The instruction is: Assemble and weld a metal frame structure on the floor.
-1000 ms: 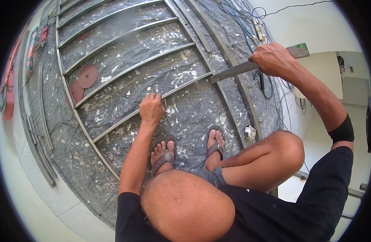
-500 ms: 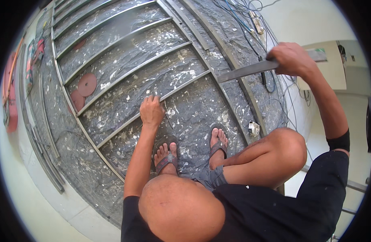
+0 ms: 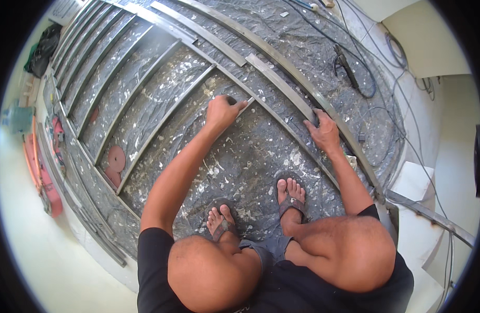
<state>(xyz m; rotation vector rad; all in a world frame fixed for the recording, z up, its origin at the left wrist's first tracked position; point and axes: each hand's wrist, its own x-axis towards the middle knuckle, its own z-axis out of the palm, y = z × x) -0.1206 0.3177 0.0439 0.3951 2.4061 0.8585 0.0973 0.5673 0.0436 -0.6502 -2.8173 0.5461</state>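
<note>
Steel bar lower; bluish jug, perhaps

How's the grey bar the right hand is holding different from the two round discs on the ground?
The grey bar is long and narrow; the discs are round. The bar is shiny grey, the discs reddish. The right hand holds the bar's end, while no hand touches the discs.
</note>
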